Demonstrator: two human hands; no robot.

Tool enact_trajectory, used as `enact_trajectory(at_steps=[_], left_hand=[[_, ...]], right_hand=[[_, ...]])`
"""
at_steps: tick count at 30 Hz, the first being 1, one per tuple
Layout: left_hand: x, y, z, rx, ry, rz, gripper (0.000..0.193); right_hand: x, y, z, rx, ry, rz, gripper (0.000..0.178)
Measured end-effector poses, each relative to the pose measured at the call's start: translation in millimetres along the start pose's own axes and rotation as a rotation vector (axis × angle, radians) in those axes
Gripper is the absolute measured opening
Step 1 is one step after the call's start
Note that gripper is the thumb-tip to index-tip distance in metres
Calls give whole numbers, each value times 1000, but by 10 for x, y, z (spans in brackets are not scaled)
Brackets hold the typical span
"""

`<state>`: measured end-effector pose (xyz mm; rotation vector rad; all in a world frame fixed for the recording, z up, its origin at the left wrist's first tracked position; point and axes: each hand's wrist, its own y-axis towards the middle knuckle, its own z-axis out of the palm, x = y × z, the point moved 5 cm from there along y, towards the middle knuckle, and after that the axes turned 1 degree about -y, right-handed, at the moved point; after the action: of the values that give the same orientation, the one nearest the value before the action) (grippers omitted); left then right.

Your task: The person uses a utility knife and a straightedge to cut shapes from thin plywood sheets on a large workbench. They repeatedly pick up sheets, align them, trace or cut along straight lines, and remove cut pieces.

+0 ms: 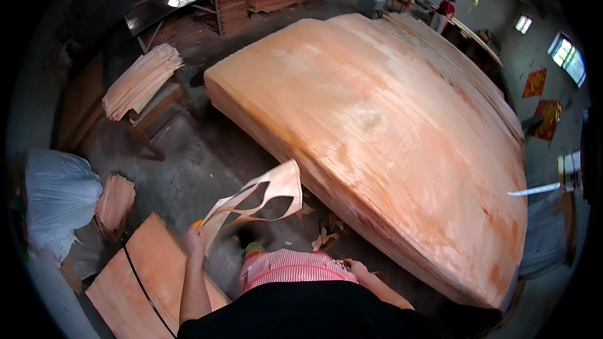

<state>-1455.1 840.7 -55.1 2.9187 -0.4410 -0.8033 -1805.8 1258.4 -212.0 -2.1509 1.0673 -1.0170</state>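
Note:
My left hand [195, 238] is closed on a torn strip of wood veneer [286, 181], pale and thin with ragged holes. The strip stretches out to the right, above the floor and short of the big stack. Something small and orange [198, 223] shows at the fingers of that hand; its kind is unclear. My right hand [357, 268] is held low beside the red-and-white striped apron [295, 265], fingers curled. A small dark thing seems to be at its fingertips, too small to name. A wide stack of veneer sheets [377, 132] fills the right side.
At lower left lies a strapped stack of veneer [157, 270], with a white sack [59, 194] behind it. Further back, a wooden stand [160, 110] carries a veneer bundle [143, 80]. Scraps [324, 238] litter the floor. A person in red [445, 12] stands far off.

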Motion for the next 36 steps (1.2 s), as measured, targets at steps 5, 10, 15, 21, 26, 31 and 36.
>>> enact_trajectory(at_steps=[5, 10, 15, 21, 26, 31, 36], left_hand=[[192, 826, 24, 40, 69, 82, 19], [720, 1741, -266, 57, 28, 103, 17], [1249, 2701, -910, -123, -9, -42, 14], [1284, 4184, -1286, -275, -300, 39, 19], [1478, 5411, -1607, -296, -126, -32, 21], [1488, 6614, -1877, -301, -230, 7, 23], [1814, 7773, -1905, -375, -205, 32, 22]], right_hand=[[446, 581, 199, 3, 186, -2, 28], [1219, 1381, 197, 241, 849, 197, 25], [3289, 1854, -450, 136, 335, -85, 21], [4677, 3010, -619, 116, 173, -356, 22], [6247, 3718, -1295, -85, -225, -542, 25], [7278, 4488, -2029, -346, -259, -682, 29], [7835, 5056, -2807, -455, -281, -461, 35]])
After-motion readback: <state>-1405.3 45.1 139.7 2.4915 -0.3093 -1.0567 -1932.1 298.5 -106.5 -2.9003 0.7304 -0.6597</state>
